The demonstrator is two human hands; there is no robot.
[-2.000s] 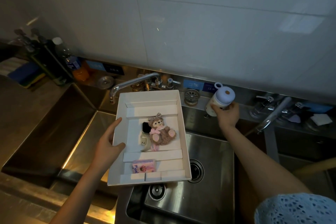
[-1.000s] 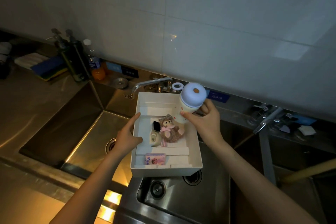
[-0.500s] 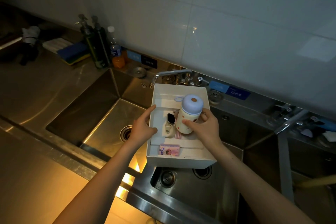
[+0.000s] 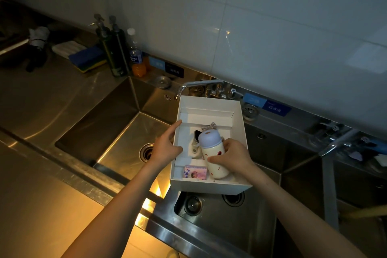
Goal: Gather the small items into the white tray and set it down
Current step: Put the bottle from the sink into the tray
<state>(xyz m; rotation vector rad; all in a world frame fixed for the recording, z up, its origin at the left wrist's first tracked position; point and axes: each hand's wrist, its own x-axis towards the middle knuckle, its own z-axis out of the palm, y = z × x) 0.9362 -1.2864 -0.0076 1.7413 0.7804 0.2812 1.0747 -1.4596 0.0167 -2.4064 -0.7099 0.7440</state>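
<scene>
A white tray (image 4: 239, 123) is held above the sinks, my left hand (image 4: 167, 146) gripping its left wall. My right hand (image 4: 232, 156) is closed around a cream bottle with a pale blue cap (image 4: 212, 154), which lies tilted inside the tray with its base toward the near wall. A small pink packet (image 4: 195, 172) lies in the near left corner. Beside the bottle sit a pale key fob (image 4: 195, 148) and a dark small item (image 4: 196, 134). Only the bow of a plush toy (image 4: 210, 126) shows past the bottle's cap.
Steel sinks (image 4: 117, 132) lie below, with a faucet (image 4: 196, 85) just behind the tray. Soap dispensers (image 4: 111, 48), a water bottle (image 4: 135, 52) and sponges (image 4: 88, 58) stand at the back left. A second faucet (image 4: 337, 140) is at the right.
My right hand has carried the bottle from the ledge behind the sink into the tray and tipped it over onto the plush toy. My view has swung to the left.
</scene>
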